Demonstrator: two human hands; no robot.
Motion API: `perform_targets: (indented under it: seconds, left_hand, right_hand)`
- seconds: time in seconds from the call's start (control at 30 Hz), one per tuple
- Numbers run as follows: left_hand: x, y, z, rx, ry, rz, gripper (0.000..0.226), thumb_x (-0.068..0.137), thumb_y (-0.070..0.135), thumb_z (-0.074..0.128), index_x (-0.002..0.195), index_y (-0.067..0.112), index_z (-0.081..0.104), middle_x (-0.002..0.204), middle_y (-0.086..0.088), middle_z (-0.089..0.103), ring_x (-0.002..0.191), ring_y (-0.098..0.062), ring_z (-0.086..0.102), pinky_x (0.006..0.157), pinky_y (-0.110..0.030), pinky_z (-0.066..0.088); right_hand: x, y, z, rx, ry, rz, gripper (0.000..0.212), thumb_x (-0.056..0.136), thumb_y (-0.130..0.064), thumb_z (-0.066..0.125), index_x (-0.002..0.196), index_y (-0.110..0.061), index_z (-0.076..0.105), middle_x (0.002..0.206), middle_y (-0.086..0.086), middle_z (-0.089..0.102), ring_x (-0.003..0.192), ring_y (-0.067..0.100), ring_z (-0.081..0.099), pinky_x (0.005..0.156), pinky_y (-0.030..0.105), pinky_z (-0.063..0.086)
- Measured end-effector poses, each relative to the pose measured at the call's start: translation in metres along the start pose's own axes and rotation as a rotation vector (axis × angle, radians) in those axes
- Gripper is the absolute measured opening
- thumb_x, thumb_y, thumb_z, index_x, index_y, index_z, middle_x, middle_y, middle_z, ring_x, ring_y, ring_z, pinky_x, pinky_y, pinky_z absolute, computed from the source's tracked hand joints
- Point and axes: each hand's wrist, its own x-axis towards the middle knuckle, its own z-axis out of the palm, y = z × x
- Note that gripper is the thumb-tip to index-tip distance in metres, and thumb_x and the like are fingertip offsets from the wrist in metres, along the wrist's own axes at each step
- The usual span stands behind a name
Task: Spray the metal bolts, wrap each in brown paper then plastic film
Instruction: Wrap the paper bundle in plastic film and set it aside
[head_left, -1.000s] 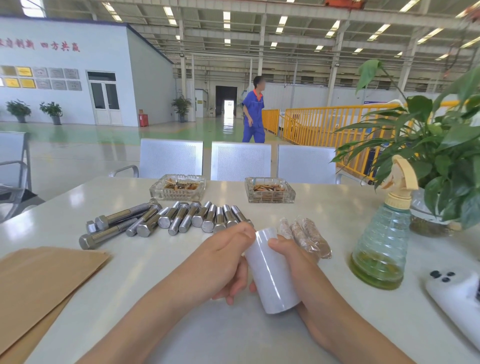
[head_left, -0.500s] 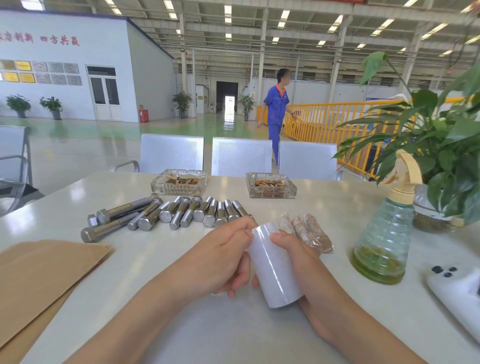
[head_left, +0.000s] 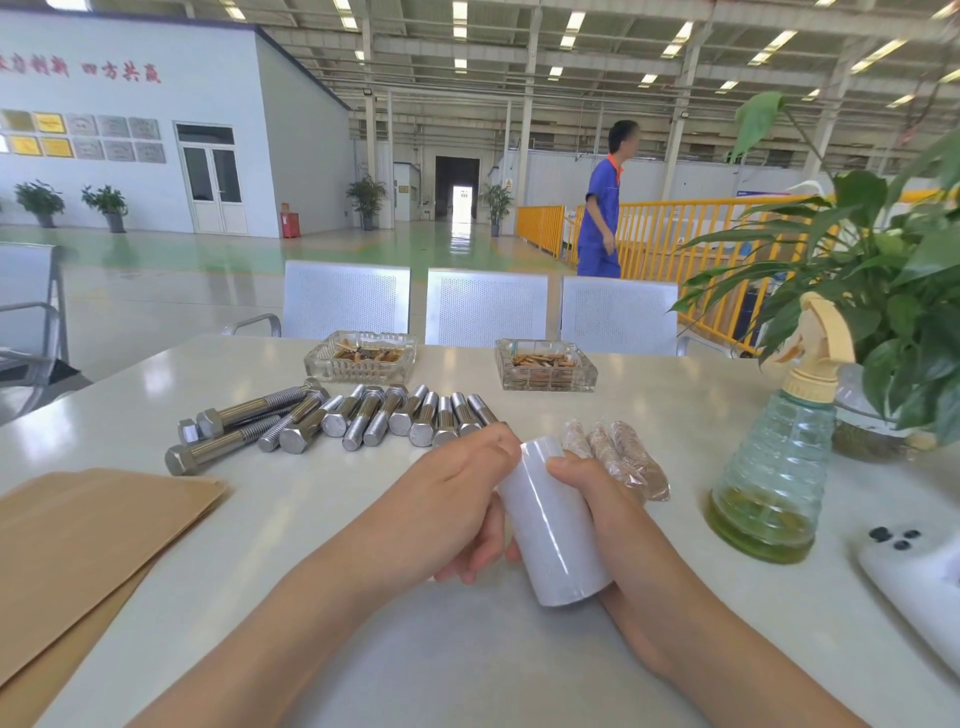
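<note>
- The roll of plastic film (head_left: 553, 525), a smooth, glossy white cylinder, lies tilted over the pale table (head_left: 467, 665), its far end raised and its near end low at the table surface; whether it touches the table cannot be told.
- The left hand (head_left: 457, 499) wraps the roll from its left side, thumb near the upper end and fingers curled beneath it.
- The right hand (head_left: 597, 499) grips the roll from its right side, thumb pressed on the upper end, palm along the cylinder.
- Beyond the roll and to its left lie the metal bolts (head_left: 363, 415): bare grey steel with hexagonal heads and ribbed threaded shanks, side by side in a loose row, the longest at the left end.
- Just right of the roll's far end lie the wrapped bolts (head_left: 623, 457), brown, stubby bundles under crinkled shiny film.
- Well left of the roll, flat matte sheets of brown paper (head_left: 88, 540) overlap at the table edge.
- Right of the roll stands the spray bottle (head_left: 774, 467), ridged clear plastic, yellow-green liquid at its bottom, cream trigger head.
- Behind the bolts, two square glass ashtrays (head_left: 545, 366).
</note>
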Motion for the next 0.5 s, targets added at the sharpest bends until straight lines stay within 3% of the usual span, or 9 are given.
perform_targets:
  seconds: [0.13, 0.27, 0.43, 0.5]
  left_hand:
    - [-0.0007, -0.0014, 0.0013, 0.043, 0.023, 0.012, 0.035, 0.098, 0.041, 0.031, 0.099, 0.014, 0.052, 0.044, 0.006, 0.053, 0.031, -0.007, 0.043, 0.037, -0.016, 0.033]
    - [-0.0009, -0.0031, -0.0003, 0.045, -0.012, 0.015, 0.029, 0.107, 0.019, 0.027, 0.093, 0.016, 0.052, 0.047, -0.002, 0.054, 0.033, -0.016, 0.039, 0.038, -0.021, 0.031]
    - [0.0002, -0.0042, -0.0017, 0.035, -0.025, 0.023, 0.032, 0.106, 0.017, 0.027, 0.09, 0.019, 0.055, 0.048, -0.006, 0.055, 0.034, -0.017, 0.04, 0.039, -0.021, 0.032]
    - [0.0008, -0.0048, -0.0016, 0.025, -0.018, 0.03, 0.031, 0.106, 0.018, 0.028, 0.092, 0.018, 0.056, 0.051, -0.011, 0.055, 0.036, -0.02, 0.041, 0.039, -0.022, 0.033]
  right_hand:
    - [-0.0005, -0.0007, 0.0011, -0.008, 0.028, 0.006, 0.024, 0.071, -0.042, 0.062, 0.082, -0.028, 0.079, 0.077, 0.016, 0.075, 0.062, 0.033, 0.072, 0.067, 0.036, 0.055]
    - [-0.0033, -0.0006, 0.0008, -0.015, 0.022, 0.008, 0.04, 0.062, -0.053, 0.067, 0.09, -0.026, 0.077, 0.08, 0.02, 0.074, 0.065, 0.036, 0.073, 0.061, 0.035, 0.057]
    - [-0.0044, -0.001, 0.0005, -0.014, 0.018, 0.013, 0.042, 0.065, -0.051, 0.068, 0.093, -0.023, 0.077, 0.081, 0.021, 0.074, 0.066, 0.036, 0.073, 0.063, 0.036, 0.057]
    - [-0.0077, -0.0013, -0.0017, -0.016, 0.007, 0.026, 0.047, 0.072, -0.049, 0.064, 0.104, -0.016, 0.074, 0.082, 0.02, 0.074, 0.069, 0.033, 0.073, 0.062, 0.035, 0.057]
